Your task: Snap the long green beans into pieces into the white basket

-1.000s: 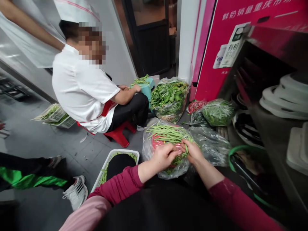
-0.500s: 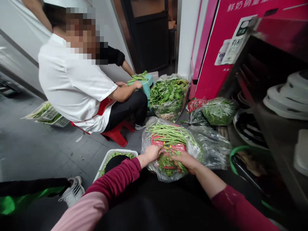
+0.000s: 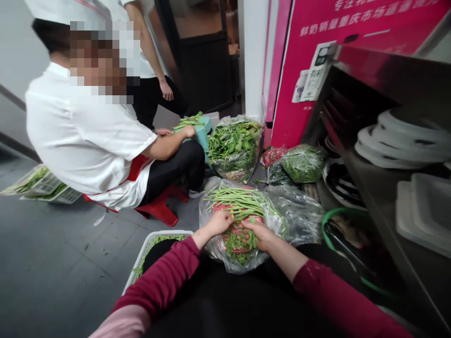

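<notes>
Long green beans (image 3: pixel 243 198) lie across a red surface (image 3: pixel 219 206) inside a clear plastic bag (image 3: pixel 208 199), in front of me. My left hand (image 3: pixel 219 222) is closed in a pinch at the near side of the beans; what sits between its fingertips is too small to make out. My right hand (image 3: pixel 260 234), just to its right, is curled around several short bean pieces (image 3: pixel 252 240). Small green scraps (image 3: pixel 237 241) lie on the red surface below both hands. A white basket (image 3: pixel 141 253) with cut beans stands left of my left forearm.
A co-worker (image 3: pixel 81 122) sits on a red stool (image 3: pixel 165 211) at left, holding green stems over a teal stool (image 3: pixel 202 134). Another person (image 3: pixel 146 56) stands behind. Bagged leafy greens (image 3: pixel 234 145), a green-rimmed tub (image 3: pixel 326 225) and a metal shelf (image 3: pixel 384 188) with plates stand ahead and right.
The view has turned right, so everything shifts left. My hands are slightly closer together. The person at the back has straightened up, with an arm now hanging down.
</notes>
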{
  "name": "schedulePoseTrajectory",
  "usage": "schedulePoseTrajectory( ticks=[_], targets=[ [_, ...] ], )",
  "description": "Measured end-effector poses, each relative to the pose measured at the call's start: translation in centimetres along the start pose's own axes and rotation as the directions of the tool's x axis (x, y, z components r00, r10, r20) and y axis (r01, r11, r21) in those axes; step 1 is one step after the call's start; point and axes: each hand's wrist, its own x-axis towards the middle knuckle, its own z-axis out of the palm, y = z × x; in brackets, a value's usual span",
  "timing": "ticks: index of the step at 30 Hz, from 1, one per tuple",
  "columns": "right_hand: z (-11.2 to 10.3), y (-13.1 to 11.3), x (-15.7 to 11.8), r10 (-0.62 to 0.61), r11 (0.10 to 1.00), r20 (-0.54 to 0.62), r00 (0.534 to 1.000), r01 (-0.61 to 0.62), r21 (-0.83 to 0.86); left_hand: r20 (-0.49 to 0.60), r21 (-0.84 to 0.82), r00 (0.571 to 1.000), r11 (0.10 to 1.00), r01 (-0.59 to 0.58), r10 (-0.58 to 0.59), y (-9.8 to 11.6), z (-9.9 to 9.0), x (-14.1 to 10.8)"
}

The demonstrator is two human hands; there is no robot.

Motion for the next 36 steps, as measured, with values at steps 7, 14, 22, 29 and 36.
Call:
schedulePoseTrajectory(
  ticks=[7, 14, 22, 29, 36],
  targets=[
    [2.3, 1.8, -0.1, 0.119, 0.993, 0.053, 0.991, -0.12, 0.017, 0.144, -0.185, 0.944, 0.945, -0.269, 0.297, 2.3, -1.2, -5.0],
    [2.1, 1.7, -1.7, -0.609, 0.605, -0.089, 0.788, 0.389, -0.695, 0.201, -0.446, 0.98, 0.889, 0.107, -0.017, -1.1, 2.3, -5.3],
    [1.0, -0.2, -4.7, -0.308, 0.803, 0.318, 0.897, 0.424, -0.419, 0.328, -0.868, 0.941, 0.366, 0.335, -0.083, 0.2, -1.4, -1.3],
    [0.7, -1.2, -5.7, -0.174, 0.927, 0.462, 0.87, 0.303, -0.221, 0.19, -0.979, 0.957, -0.033, 0.201, 0.219, 3.0, -2.8, 0.8],
    [1.0, -1.3, -5.4, -0.235, 0.956, 0.354, 0.905, 0.28, -0.084, -0.001, -0.999, 0.991, 0.051, -0.008, 0.132, 3.1, -3.4, -0.2]
  ],
)
